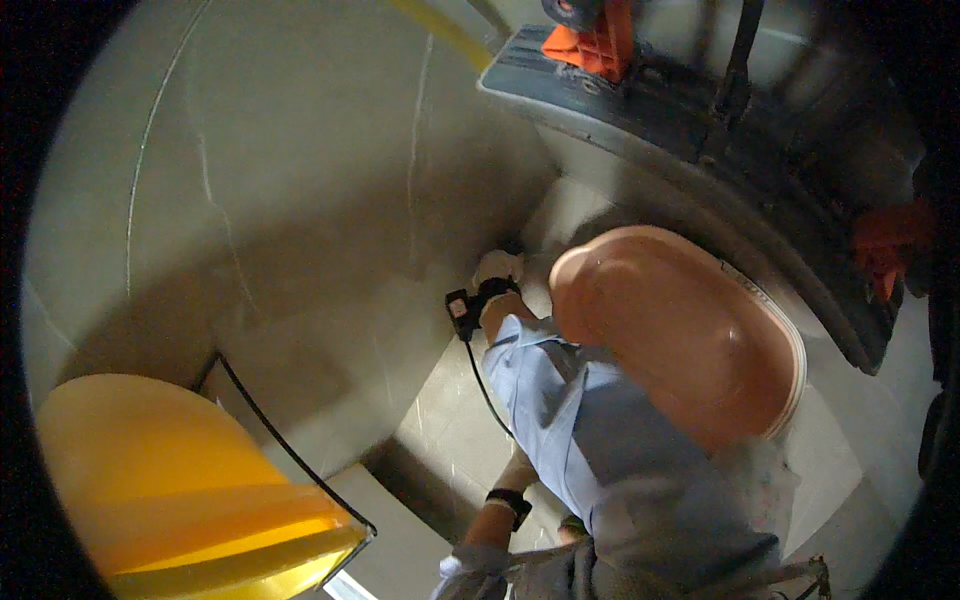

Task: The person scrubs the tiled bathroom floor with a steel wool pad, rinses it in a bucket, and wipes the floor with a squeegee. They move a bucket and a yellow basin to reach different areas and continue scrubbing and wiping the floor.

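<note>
My right hand (498, 268), seemingly in a pale glove, reaches low beside the grey veined wall. Its wrist bears a black strap with a small cabled device (459, 311). A dark patch lies at the fingertips, and whether they hold anything is unclear. Just to the right of this hand is a brownish-orange plastic basin (675, 337) with a pale rim. My left hand (520, 466), also pale, is lower down and mostly hidden behind the light blue right sleeve (540, 390). A black band (511, 507) circles its wrist.
A curved dark squeegee assembly (675, 142) with orange fittings (592, 45), apparently from a floor scrubber, hangs beyond the basin. On the left stands a yellow curved plastic object (172, 465) with a black frame edge (292, 442). The grey veined wall (300, 150) rises ahead; pale tiles (442, 405) cover the floor.
</note>
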The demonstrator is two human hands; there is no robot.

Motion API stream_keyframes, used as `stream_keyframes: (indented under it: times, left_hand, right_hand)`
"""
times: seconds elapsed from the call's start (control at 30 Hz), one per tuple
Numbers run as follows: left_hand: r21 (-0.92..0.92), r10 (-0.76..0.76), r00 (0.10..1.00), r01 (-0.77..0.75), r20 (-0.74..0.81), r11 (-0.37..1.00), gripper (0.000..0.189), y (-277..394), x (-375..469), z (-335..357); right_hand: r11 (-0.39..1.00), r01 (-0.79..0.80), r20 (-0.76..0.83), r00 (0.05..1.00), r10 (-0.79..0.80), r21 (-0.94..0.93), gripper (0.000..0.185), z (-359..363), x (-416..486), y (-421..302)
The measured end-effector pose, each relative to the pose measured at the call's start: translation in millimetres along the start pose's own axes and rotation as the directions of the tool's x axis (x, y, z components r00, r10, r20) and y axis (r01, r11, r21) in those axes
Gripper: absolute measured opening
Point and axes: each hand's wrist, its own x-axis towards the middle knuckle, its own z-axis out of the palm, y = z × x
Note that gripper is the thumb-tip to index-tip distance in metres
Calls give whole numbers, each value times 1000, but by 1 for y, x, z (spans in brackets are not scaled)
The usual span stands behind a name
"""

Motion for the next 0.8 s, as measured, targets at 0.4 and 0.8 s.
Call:
stream_keyframes:
  times: [0.4,0.8]
  left_hand:
    - [154,90,995,-85,-30,984,83,-24,3,22]
    - [140,-4,998,13,-63,990,69,-17,-1,8]
  right_hand:
    - [1000,1,2,1000,-1,17,41,-2,-22,4]
    - [1000,-2,58,998,0,26,43,10,-104,31]
